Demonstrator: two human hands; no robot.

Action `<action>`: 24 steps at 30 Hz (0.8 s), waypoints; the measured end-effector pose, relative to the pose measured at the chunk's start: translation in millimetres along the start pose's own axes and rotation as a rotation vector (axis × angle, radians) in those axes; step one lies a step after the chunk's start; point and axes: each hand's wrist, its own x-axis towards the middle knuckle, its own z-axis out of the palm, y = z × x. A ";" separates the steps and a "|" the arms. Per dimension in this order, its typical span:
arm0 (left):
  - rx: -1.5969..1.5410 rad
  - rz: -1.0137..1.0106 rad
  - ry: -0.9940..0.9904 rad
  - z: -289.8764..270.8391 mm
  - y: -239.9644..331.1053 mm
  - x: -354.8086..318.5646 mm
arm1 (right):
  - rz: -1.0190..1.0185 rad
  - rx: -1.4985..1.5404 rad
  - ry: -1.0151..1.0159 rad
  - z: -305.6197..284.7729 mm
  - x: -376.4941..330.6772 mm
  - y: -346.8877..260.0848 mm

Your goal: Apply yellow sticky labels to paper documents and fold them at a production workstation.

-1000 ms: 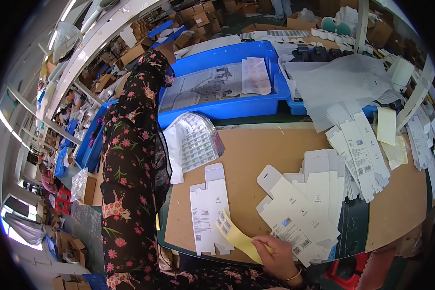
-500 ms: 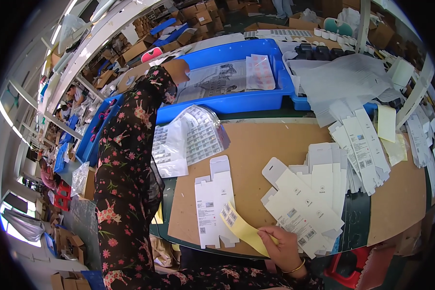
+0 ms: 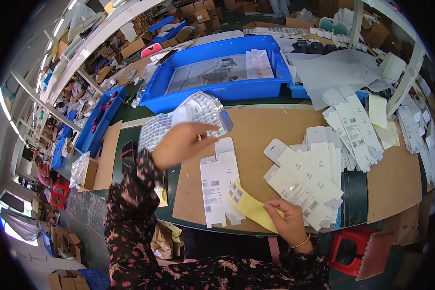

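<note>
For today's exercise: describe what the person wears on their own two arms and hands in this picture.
Both forearms are covered by long dark sleeves printed with small red and pink flowers, seen on the left arm. The left hand is bare, with no glove. The right hand is bare too, with a thin gold bangle at the wrist.

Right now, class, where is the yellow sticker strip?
In the head view, the yellow sticker strip is held in the right hand, low on the brown board, just right of the flat white carton.
</note>
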 end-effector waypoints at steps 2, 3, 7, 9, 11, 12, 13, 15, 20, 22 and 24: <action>-0.079 0.010 0.025 26.1 17.1 -40.9 | -0.003 0.007 -0.015 3.6 -4.0 -7.8; -0.225 0.081 0.062 37.5 22.9 -61.9 | -0.011 0.018 -0.031 6.8 -5.4 -13.0; -0.454 0.187 0.112 67.7 32.6 -97.7 | -0.026 -0.011 -0.082 19.1 2.4 -36.0; -0.503 0.189 0.114 80.4 36.8 -124.6 | -0.015 -0.028 -0.111 26.6 -9.9 -41.9; -0.760 -0.067 -0.028 89.4 32.6 -145.0 | -0.054 -0.053 -0.138 32.0 -11.6 -49.8; -0.871 -0.206 -0.088 91.8 27.9 -154.2 | -0.088 -0.057 -0.165 37.1 -6.0 -51.7; -0.867 -0.192 -0.077 97.2 23.0 -158.9 | -0.103 -0.064 -0.162 41.1 -2.3 -52.0; -0.981 -0.246 -0.084 108.4 16.9 -167.8 | -0.073 -0.052 -0.218 50.3 -2.6 -49.8; -1.221 -0.391 0.019 112.7 17.2 -185.2 | -0.053 -0.048 -0.297 70.0 -4.4 -44.3; -1.102 -0.326 0.069 108.5 18.7 -188.4 | -0.055 -0.054 -0.329 72.6 -4.6 -49.0; -0.871 -0.208 0.159 104.8 19.0 -189.0 | -0.042 -0.067 -0.397 73.8 -5.2 -53.4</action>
